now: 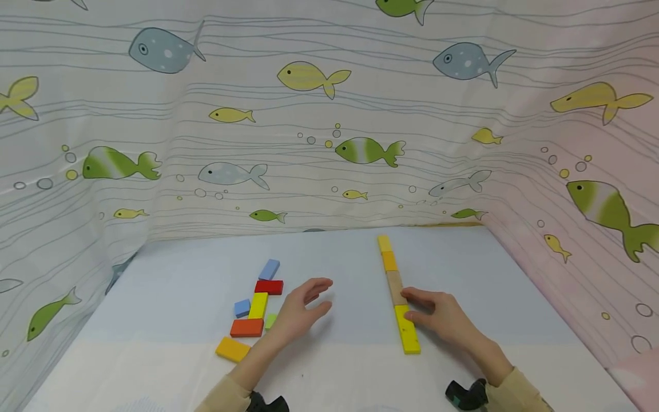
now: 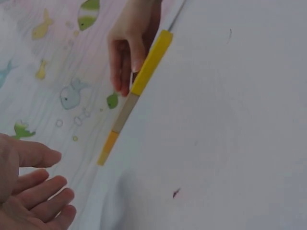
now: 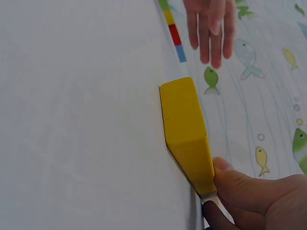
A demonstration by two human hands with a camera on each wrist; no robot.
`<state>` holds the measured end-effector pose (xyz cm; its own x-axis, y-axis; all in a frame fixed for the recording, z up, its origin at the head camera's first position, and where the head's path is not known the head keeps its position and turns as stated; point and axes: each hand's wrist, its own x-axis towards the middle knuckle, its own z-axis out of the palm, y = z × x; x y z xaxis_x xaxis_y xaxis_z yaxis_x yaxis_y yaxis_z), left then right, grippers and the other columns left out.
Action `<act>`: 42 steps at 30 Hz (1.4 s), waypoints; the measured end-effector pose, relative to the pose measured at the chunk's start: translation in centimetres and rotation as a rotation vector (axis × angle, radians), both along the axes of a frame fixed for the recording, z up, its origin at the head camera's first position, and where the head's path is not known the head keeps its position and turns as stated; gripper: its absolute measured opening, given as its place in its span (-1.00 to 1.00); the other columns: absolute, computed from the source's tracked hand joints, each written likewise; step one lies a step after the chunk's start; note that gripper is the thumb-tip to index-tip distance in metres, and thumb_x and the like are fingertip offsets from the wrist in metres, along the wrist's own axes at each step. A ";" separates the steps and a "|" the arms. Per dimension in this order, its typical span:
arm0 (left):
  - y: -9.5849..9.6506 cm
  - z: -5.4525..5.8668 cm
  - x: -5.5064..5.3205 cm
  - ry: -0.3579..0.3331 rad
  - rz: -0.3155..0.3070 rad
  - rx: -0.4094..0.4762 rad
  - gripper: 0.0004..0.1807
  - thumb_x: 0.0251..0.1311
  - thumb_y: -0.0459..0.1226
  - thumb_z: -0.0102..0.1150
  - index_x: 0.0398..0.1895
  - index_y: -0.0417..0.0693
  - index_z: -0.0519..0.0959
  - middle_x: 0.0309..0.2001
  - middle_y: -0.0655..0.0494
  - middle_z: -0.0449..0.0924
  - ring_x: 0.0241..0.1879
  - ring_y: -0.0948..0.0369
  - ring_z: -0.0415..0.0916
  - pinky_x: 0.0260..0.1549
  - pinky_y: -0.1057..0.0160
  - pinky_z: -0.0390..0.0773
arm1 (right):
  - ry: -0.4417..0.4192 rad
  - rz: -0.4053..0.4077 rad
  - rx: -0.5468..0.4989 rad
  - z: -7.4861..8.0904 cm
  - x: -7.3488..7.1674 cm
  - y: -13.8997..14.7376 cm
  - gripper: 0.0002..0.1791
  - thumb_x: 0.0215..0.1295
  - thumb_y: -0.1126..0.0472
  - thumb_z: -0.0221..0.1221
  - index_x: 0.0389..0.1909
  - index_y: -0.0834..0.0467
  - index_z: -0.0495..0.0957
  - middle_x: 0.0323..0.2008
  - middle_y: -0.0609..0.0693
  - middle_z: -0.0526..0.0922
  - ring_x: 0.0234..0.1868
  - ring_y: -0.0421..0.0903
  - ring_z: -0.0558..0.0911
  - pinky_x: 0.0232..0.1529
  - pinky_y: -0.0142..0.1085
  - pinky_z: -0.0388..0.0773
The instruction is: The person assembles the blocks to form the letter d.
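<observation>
My right hand (image 1: 443,317) rests at the right side of a straight row of blocks. Its thumb (image 3: 240,189) touches the edge of a long yellow block (image 1: 408,332), and the index fingertip lies by a plain wooden block (image 1: 395,288). Beyond these in the row come an orange block (image 1: 389,261) and a lighter yellow block (image 1: 384,243). My left hand (image 1: 301,309) hovers over the table with loosely spread fingers and holds nothing. Left of it lie a red block (image 1: 269,287), a yellow block (image 1: 258,305) and an orange-red block (image 1: 246,328).
Near the left-hand group are a blue block (image 1: 269,269), a small blue block (image 1: 242,308), a green block (image 1: 270,321) partly hidden by the left hand, and an orange block (image 1: 232,349). A fish-patterned cloth (image 1: 309,183) walls the white table (image 1: 340,377).
</observation>
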<state>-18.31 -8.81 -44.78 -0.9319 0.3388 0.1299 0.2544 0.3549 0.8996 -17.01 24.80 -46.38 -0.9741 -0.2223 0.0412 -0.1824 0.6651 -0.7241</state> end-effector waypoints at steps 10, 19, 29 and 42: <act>-3.9 0.5 0.7 -0.025 0.096 -0.050 -0.53 0.30 -0.26 0.28 0.27 0.07 0.49 0.25 0.12 0.56 0.29 0.05 0.48 0.30 -0.06 0.43 | -0.014 -0.013 -0.005 0.1 0.0 -0.1 -0.41 0.20 0.09 0.39 0.28 0.06 0.55 0.20 -0.08 0.63 0.33 0.06 0.51 0.34 0.08 0.41; -7.7 0.3 -0.5 -0.001 0.033 -0.062 -0.53 0.32 -0.18 0.27 0.26 -0.09 0.48 0.25 -0.07 0.55 0.29 0.00 0.47 0.34 -0.03 0.39 | -0.007 -0.010 -0.002 0.1 0.0 -0.2 -0.41 0.20 0.09 0.39 0.27 0.08 0.55 0.22 -0.04 0.62 0.34 0.08 0.49 0.34 0.09 0.41; -10.2 0.8 -1.4 -0.007 0.132 -0.138 -0.54 0.33 -0.18 0.26 0.26 -0.07 0.49 0.22 -0.07 0.59 0.26 -0.04 0.50 0.26 -0.03 0.47 | 0.011 0.000 -0.004 0.1 0.2 0.0 -0.41 0.20 0.09 0.39 0.27 0.08 0.55 0.24 -0.03 0.61 0.35 0.10 0.49 0.33 0.10 0.41; -14.1 0.6 -2.5 0.029 0.303 -0.187 -0.58 0.38 -0.27 0.18 0.27 -0.11 0.47 0.23 -0.11 0.56 0.27 -0.05 0.48 0.22 0.09 0.44 | 0.001 0.002 -0.010 0.0 0.1 0.1 -0.41 0.21 0.07 0.39 0.28 0.07 0.55 0.24 -0.05 0.61 0.35 0.08 0.49 0.34 0.09 0.41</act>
<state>-20.83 -22.88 -44.18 -0.9905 0.0675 0.1197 0.1366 0.5758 0.8061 -16.90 24.86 -46.33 -0.9737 -0.2237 0.0441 -0.1842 0.6575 -0.7306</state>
